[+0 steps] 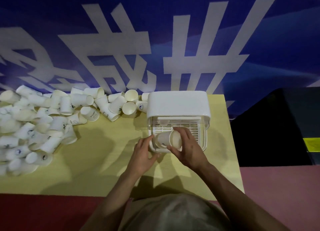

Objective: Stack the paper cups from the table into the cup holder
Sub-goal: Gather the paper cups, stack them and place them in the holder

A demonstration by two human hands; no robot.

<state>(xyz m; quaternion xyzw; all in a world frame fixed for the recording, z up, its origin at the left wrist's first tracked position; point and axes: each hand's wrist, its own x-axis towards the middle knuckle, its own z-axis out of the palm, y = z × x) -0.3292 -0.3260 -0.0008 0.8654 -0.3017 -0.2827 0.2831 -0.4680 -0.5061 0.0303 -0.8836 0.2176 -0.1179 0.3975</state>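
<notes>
The cup holder [178,102] is a white box with a clear front. It sits near the back right corner of the yellow table [97,170], close to the right edge. The table's front edge is near the person's body. Between the pile and the hands there is a wide bare patch of table.

The right hand [187,148] holds one paper cup [168,140] by its rim with bent fingers. The cup lies on its side at the front of the holder, over the white grid floor, with its open mouth to the right. The left hand [142,154] is loosely open with its fingertips at the holder's front left corner; I cannot tell if they touch it.

A second cup [163,122] shows faintly inside the holder, under the lid, but it is hard to make out.

The pile of loose cups [52,116] covers the left and back of the table. There are too many to count, dozens at least. The pile is cut off at the left edge and looks blurry there.

A blue wall [173,40] with big white letters stands behind.
</notes>
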